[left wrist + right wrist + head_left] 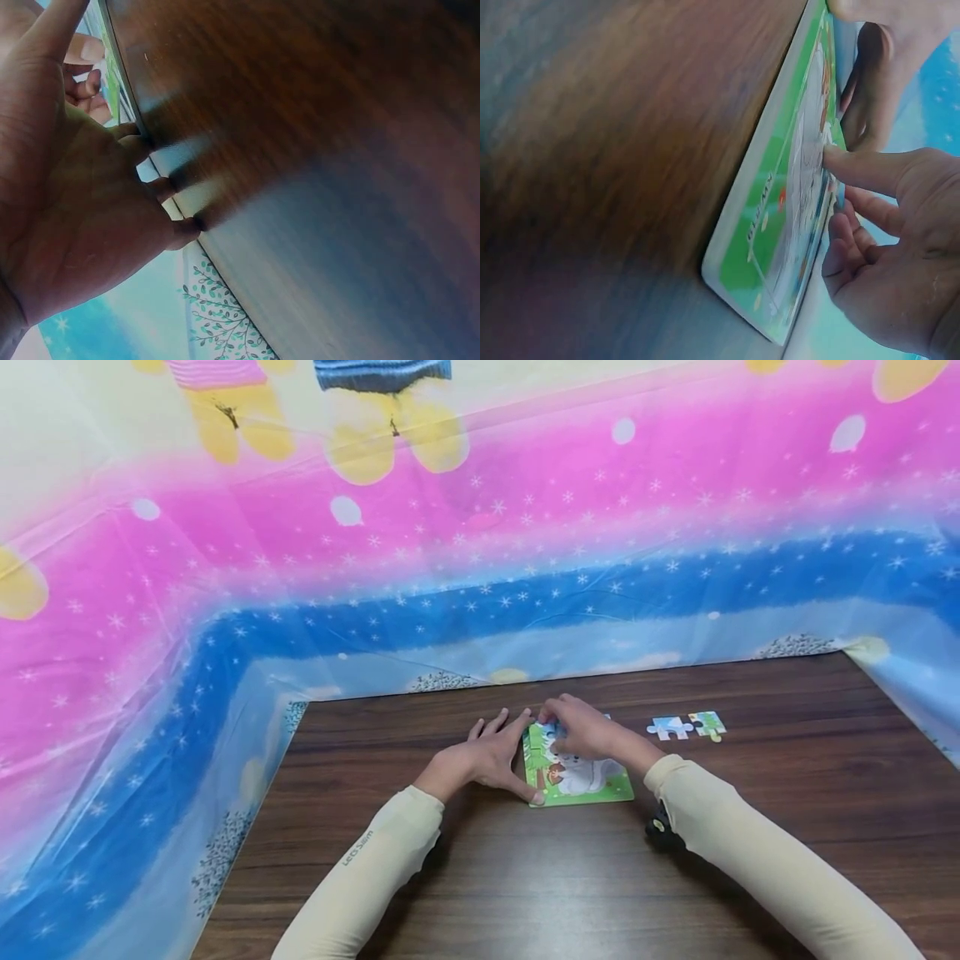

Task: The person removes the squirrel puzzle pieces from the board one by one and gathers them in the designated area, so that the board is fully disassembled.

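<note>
A jigsaw puzzle board (592,783) with a green border and a white cartoon animal lies flat on the wooden table. My left hand (495,760) spreads along its left side, thumb on the near left corner and fingertips near the far left corner. Over the far left part, my right hand (585,728) bends down with its thumb and fingers at the picture. In the right wrist view, a bluish puzzle piece (840,198) shows by the index finger, between it and the thumb, partly hidden. The other right fingers are curled.
Two loose puzzle pieces, a blue-and-white one (670,727) and a green one (707,723), lie right of the board. The brown table (525,885) ends at a colourful curtain (480,585) behind and on both sides. A small black object (660,828) shows under the right wrist.
</note>
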`<control>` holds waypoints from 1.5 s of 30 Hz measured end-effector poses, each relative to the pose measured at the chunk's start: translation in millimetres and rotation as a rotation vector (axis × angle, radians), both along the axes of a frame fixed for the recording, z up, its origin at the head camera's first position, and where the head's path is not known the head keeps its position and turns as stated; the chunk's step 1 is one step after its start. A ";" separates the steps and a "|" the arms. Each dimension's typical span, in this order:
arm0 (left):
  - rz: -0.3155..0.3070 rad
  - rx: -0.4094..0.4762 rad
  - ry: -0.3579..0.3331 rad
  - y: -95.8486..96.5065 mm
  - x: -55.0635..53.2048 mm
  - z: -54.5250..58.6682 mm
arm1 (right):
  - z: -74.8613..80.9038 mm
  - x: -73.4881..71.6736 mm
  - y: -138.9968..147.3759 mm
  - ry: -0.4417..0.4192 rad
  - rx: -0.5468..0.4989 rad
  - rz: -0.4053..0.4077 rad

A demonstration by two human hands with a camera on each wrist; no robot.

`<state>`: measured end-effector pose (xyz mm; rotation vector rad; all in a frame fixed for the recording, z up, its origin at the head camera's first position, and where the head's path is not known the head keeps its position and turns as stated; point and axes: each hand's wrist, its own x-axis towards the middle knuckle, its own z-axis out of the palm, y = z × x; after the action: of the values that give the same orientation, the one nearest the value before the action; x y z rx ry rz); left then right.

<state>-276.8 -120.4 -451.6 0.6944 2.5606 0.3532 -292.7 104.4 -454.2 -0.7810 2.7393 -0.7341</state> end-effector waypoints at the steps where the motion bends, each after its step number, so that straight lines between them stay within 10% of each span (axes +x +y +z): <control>1: 0.003 0.002 -0.005 -0.2 -0.4 -0.8 | -0.5 0.0 -0.6 0.016 0.009 0.002; 7: 0.006 0.023 -0.004 -0.9 -6.4 -11.7 | 0.1 2.8 -2.0 0.108 0.088 -0.007; 18: -0.001 0.014 0.011 0.0 4.9 4.8 | 8.7 7.0 32.0 0.221 0.034 -0.005; 32: -0.008 0.040 0.028 0.9 9.3 6.1 | 4.9 8.7 117.5 0.234 0.082 -0.065; 45: 0.003 0.058 0.035 -0.9 7.9 2.5 | -2.4 11.7 130.5 0.199 0.147 -0.054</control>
<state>-268.8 -121.2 -449.1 0.7235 2.5941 0.4215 -281.0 234.8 -456.6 -0.7890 2.9618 -0.4798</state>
